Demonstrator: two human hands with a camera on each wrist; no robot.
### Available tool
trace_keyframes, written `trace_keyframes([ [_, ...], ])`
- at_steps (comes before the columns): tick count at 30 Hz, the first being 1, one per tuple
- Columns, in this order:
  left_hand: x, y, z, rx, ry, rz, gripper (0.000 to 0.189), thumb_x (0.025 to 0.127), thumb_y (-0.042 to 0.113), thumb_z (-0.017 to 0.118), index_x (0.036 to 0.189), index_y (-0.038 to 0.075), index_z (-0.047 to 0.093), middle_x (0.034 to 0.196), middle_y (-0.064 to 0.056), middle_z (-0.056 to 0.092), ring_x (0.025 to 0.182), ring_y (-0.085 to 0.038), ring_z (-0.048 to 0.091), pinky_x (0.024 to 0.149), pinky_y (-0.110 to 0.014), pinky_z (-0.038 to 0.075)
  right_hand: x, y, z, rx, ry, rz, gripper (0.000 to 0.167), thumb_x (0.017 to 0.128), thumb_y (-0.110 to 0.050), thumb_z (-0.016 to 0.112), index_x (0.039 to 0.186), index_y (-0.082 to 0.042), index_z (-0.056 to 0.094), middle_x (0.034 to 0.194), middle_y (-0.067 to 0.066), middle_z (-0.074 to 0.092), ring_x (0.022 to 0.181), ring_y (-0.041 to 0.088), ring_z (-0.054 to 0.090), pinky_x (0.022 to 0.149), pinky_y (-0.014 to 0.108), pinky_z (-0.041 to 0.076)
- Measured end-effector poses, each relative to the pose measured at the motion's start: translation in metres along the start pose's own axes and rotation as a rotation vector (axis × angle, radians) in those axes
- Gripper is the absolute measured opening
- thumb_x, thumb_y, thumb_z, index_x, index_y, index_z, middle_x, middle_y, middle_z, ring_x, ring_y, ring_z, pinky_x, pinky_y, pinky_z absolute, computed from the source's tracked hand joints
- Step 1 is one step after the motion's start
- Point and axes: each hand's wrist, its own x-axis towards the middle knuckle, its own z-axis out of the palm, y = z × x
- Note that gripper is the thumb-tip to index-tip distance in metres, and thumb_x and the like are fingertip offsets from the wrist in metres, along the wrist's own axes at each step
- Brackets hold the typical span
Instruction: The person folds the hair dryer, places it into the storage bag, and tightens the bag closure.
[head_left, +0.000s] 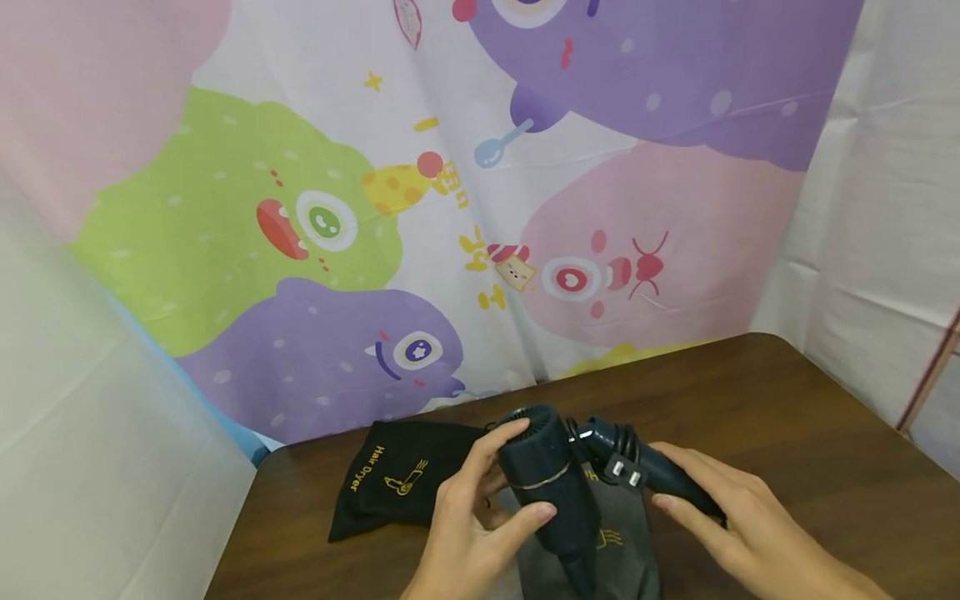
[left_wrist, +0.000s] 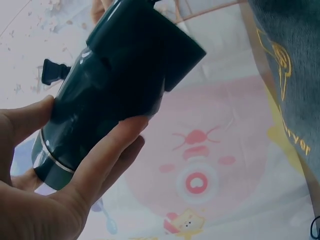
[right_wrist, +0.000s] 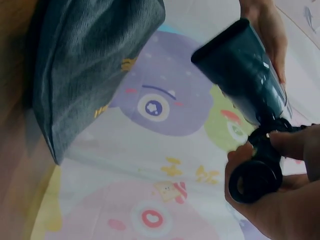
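Observation:
A dark blue hair dryer (head_left: 551,492) is held over the table between both hands. My left hand (head_left: 480,521) grips its barrel, thumb on the near side and fingers by the vented end. The flat nozzle (left_wrist: 185,57) shows at the other end in the left wrist view. My right hand (head_left: 742,508) holds the handle (head_left: 675,479), which sticks out sideways from the barrel. Around the handle is a wrapped black cord (head_left: 626,442), with its two-pronged plug (head_left: 625,471) against it. Under the dryer is a grey pouch (head_left: 633,550) with yellow print, partly hidden.
To the left, a black pouch (head_left: 401,471) printed "Hair Dryer" lies on the brown wooden table (head_left: 787,417). A cloth backdrop (head_left: 487,208) with cartoon figures hangs behind the table, and pale cloth walls (head_left: 97,417) stand at both sides.

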Motion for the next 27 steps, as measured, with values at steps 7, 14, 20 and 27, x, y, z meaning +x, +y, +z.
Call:
trace_keyframes([
  [7,0.0,0.003,0.004,0.026,0.053,0.006,0.068,0.089,0.002,0.074,0.148,0.015,0.042,0.121,-0.014,0.067,0.104,-0.025,0.07,0.047,-0.029,0.055,-0.004,-0.004,0.012,-0.006,0.12,0.015,0.063,0.081,0.006,0.077,0.137,-0.011,0.057,0.125,-0.001,0.063,0.104,0.005,0.064,0.087,0.011,0.047],
  [14,-0.001,0.004,0.008,-0.004,0.088,-0.021,0.067,0.09,0.003,0.073,0.148,0.015,0.042,0.124,-0.014,0.065,0.104,-0.027,0.07,0.048,-0.033,0.056,-0.009,-0.009,0.02,0.009,0.201,0.047,0.065,0.077,0.008,0.079,0.136,-0.009,0.058,0.125,0.001,0.065,0.104,0.003,0.064,0.086,0.009,0.047],
  [20,-0.001,0.003,0.015,-0.071,0.119,-0.013,0.067,0.09,-0.001,0.071,0.147,0.011,0.041,0.124,-0.019,0.065,0.102,-0.03,0.07,0.055,-0.039,0.059,-0.013,-0.012,0.03,0.014,0.306,0.086,0.068,0.071,0.008,0.083,0.133,-0.01,0.063,0.122,0.0,0.068,0.103,0.002,0.065,0.085,0.007,0.046],
  [27,-0.004,0.005,0.022,-0.135,0.147,-0.001,0.066,0.088,-0.007,0.07,0.146,0.008,0.042,0.127,-0.023,0.063,0.104,-0.033,0.069,0.06,-0.041,0.059,-0.016,-0.023,0.032,0.028,0.278,0.274,0.064,0.078,0.0,0.082,0.135,-0.019,0.062,0.121,-0.001,0.068,0.1,0.003,0.066,0.076,0.01,0.05],
])
